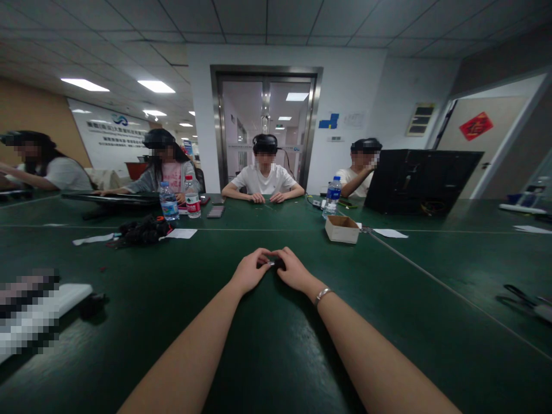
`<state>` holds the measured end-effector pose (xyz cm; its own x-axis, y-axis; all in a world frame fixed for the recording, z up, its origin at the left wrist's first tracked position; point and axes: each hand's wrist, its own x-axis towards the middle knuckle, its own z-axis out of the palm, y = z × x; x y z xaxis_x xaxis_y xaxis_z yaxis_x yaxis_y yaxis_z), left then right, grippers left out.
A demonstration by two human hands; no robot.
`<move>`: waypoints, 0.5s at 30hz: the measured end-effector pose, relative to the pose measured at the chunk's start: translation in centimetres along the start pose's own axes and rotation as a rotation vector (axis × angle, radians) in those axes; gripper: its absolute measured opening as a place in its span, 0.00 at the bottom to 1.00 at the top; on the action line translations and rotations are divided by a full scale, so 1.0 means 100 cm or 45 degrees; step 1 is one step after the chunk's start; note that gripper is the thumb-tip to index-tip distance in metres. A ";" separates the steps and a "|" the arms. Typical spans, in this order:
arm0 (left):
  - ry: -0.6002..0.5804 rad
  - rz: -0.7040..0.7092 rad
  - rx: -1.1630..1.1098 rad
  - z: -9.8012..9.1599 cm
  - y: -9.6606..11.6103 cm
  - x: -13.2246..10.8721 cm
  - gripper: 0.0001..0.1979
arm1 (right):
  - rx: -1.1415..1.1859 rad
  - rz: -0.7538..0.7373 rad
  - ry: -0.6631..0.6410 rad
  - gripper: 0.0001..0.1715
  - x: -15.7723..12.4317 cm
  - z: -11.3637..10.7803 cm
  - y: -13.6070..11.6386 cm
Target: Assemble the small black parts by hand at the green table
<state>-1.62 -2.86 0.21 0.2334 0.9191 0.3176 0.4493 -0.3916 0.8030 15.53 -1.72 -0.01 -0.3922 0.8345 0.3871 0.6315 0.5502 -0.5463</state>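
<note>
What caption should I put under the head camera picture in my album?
Left hand and right hand pinch a small dark part together at a green table, cardboard box beyond.

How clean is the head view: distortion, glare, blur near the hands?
Head view: wide-angle stretch fans the ceiling grid; ceiling lights glare upper left; the small item held by left hand and right hand is dim and soft; a pixelated patch sits lower left.
</note>
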 end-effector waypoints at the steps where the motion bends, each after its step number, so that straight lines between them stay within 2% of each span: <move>1: 0.037 -0.010 -0.025 0.000 0.000 0.001 0.13 | 0.066 0.014 0.039 0.26 0.001 0.000 0.002; 4: 0.169 -0.056 -0.120 -0.002 -0.001 0.003 0.11 | 0.267 0.137 0.150 0.23 0.003 -0.001 0.007; 7: 0.250 -0.107 -0.217 -0.005 -0.001 0.004 0.10 | 0.296 0.179 0.196 0.16 0.005 -0.003 0.009; 11: 0.265 -0.138 -0.238 -0.006 -0.004 0.006 0.08 | 0.199 0.130 0.173 0.15 0.004 -0.003 0.006; 15: 0.206 -0.121 -0.255 -0.005 -0.004 0.006 0.09 | 0.149 0.089 0.142 0.17 0.003 -0.002 0.002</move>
<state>-2.07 -2.12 0.35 0.0502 0.9526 0.2999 0.2790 -0.3017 0.9117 15.73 -1.36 0.13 -0.2692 0.8661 0.4213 0.5697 0.4959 -0.6554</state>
